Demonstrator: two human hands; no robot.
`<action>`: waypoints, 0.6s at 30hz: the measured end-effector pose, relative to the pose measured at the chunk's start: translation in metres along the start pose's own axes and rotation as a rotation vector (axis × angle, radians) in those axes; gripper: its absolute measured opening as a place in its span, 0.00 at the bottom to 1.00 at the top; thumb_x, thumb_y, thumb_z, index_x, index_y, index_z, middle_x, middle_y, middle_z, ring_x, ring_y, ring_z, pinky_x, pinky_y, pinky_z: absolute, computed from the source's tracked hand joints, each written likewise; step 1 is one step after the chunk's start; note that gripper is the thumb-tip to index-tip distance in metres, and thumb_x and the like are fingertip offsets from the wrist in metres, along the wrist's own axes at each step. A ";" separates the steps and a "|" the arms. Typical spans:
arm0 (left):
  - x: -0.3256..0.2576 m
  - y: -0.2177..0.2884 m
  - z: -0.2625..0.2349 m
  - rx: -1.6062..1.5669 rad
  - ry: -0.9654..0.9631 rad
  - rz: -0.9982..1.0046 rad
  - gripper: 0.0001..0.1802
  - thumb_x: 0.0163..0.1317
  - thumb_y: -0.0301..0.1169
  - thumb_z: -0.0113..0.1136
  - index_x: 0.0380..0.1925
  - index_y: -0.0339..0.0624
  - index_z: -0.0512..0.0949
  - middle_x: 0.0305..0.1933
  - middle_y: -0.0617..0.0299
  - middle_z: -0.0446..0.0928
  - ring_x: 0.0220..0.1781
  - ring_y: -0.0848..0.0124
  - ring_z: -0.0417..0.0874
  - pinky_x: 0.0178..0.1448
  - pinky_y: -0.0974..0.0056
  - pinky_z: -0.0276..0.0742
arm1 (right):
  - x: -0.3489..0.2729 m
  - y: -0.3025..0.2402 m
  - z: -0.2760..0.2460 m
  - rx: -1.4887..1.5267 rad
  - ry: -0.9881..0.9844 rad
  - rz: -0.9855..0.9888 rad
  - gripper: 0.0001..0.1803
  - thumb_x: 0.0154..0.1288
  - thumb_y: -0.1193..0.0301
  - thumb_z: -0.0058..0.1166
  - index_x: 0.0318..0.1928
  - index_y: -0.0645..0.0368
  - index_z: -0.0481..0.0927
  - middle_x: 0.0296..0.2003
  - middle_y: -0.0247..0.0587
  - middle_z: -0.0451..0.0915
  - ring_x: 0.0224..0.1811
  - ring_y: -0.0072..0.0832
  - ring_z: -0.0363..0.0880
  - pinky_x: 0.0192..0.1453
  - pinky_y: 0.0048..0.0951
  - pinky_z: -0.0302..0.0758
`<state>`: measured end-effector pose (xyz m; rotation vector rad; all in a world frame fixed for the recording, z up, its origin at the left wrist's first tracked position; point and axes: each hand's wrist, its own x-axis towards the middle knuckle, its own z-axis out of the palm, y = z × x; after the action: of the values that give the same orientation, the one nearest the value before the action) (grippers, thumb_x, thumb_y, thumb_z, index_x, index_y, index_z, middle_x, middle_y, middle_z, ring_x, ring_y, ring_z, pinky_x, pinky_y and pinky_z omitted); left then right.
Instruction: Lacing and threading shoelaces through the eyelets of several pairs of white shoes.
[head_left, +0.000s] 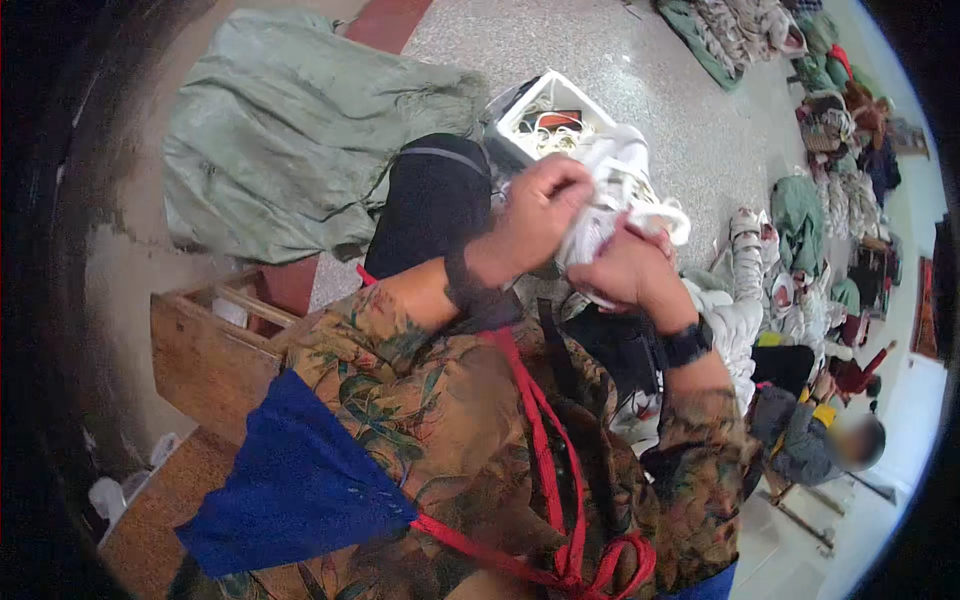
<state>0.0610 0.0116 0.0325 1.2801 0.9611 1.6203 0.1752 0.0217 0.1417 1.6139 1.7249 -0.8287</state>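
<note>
A white lace-up shoe [622, 182] is held in front of me, its toe pointing away toward a white box. My right hand [635, 268] is closed around the near end of the shoe, thumb up beside the opening. Just left of the laces, my left hand [543, 208] has its fingers curled together; what they pinch, if anything, is hidden. White lace loops [665, 215] stick out at the shoe's right side. The open white box [590, 100] beyond holds a tangle of pale laces [540, 135] and a small orange-and-black item.
A grey-green cloth [290, 130] covers something at the left. Beside me stands a wooden drawer-like box [205, 350]. Strings of white shoes [745, 260] lie on the right. Farther right, a person [800, 435] sits low among more shoe piles and green sacks [798, 225].
</note>
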 end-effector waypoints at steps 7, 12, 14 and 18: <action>0.022 0.058 0.067 -0.192 -0.789 0.459 0.09 0.53 0.32 0.60 0.30 0.38 0.76 0.30 0.56 0.76 0.34 0.61 0.78 0.41 0.63 0.73 | 0.020 0.057 0.044 0.448 0.172 -0.726 0.18 0.51 0.64 0.56 0.41 0.63 0.79 0.41 0.50 0.79 0.47 0.36 0.76 0.53 0.32 0.70; 0.040 0.048 0.064 -0.193 -0.857 0.220 0.13 0.60 0.36 0.54 0.36 0.36 0.76 0.33 0.56 0.76 0.36 0.63 0.78 0.43 0.64 0.72 | 0.039 0.109 0.059 0.582 0.347 -0.860 0.14 0.53 0.73 0.51 0.42 0.62 0.78 0.40 0.46 0.79 0.46 0.32 0.77 0.52 0.30 0.71; 0.042 0.047 0.075 -0.185 -0.886 0.241 0.14 0.60 0.37 0.53 0.36 0.36 0.76 0.34 0.55 0.76 0.37 0.63 0.78 0.44 0.64 0.72 | 0.037 0.129 0.078 0.714 0.402 -0.799 0.13 0.52 0.79 0.51 0.41 0.63 0.78 0.37 0.40 0.79 0.42 0.27 0.76 0.48 0.27 0.72; 0.037 0.037 0.072 -0.104 -0.856 0.251 0.20 0.62 0.41 0.49 0.43 0.34 0.74 0.37 0.53 0.76 0.43 0.63 0.77 0.50 0.64 0.70 | -0.035 0.087 0.019 0.860 0.448 -0.725 0.09 0.55 0.74 0.56 0.36 0.66 0.78 0.35 0.40 0.78 0.39 0.28 0.75 0.45 0.26 0.70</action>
<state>0.1211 0.0379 0.0921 1.8333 0.1890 1.0738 0.2642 -0.0101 0.1554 1.7599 2.5493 -1.8628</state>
